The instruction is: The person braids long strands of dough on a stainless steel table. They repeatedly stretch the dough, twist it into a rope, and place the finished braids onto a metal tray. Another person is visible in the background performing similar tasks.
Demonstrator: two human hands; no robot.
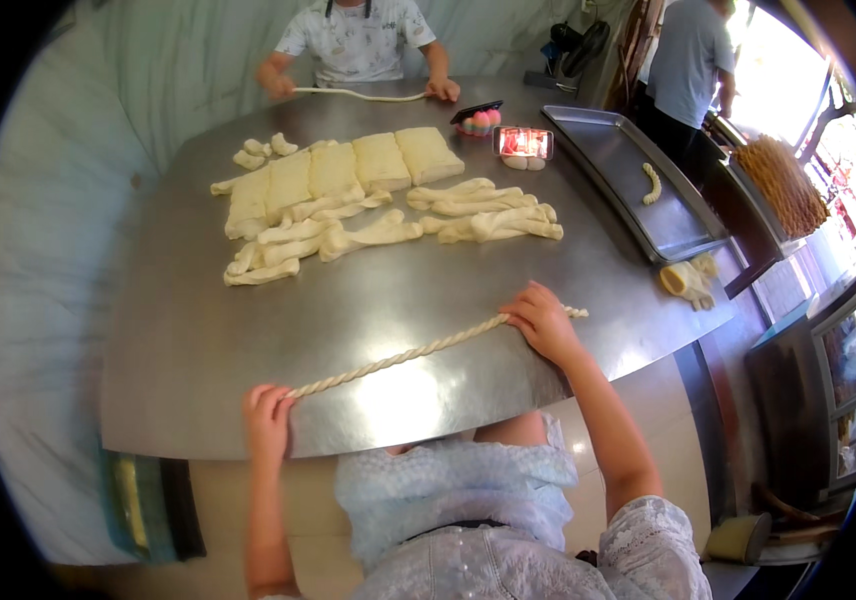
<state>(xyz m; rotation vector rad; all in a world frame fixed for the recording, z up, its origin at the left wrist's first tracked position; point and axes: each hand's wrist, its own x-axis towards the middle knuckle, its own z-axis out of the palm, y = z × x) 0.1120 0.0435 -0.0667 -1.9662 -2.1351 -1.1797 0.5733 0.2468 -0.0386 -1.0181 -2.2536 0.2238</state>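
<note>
Dough rope (418, 352), twisted, lies stretched between both hands on the steel table (188, 340), long axis running from near-left up to far-right. Left hand (268, 420) at the table's near edge, fingers curled down over the rope's lower end. Right hand (540, 322) lies flat on the rope near its upper end, fingers together, a short tip showing just beyond them. Both hands touch it; neither is nearer. Bare steel beyond the rope, then cut dough strips (388, 225) and 5 flat dough slabs (348, 170) well beyond the fingers. Metal tray (638, 185) far right of the right hand. Across the table another person's hands (443, 88) stretch a plain rope.
</note>
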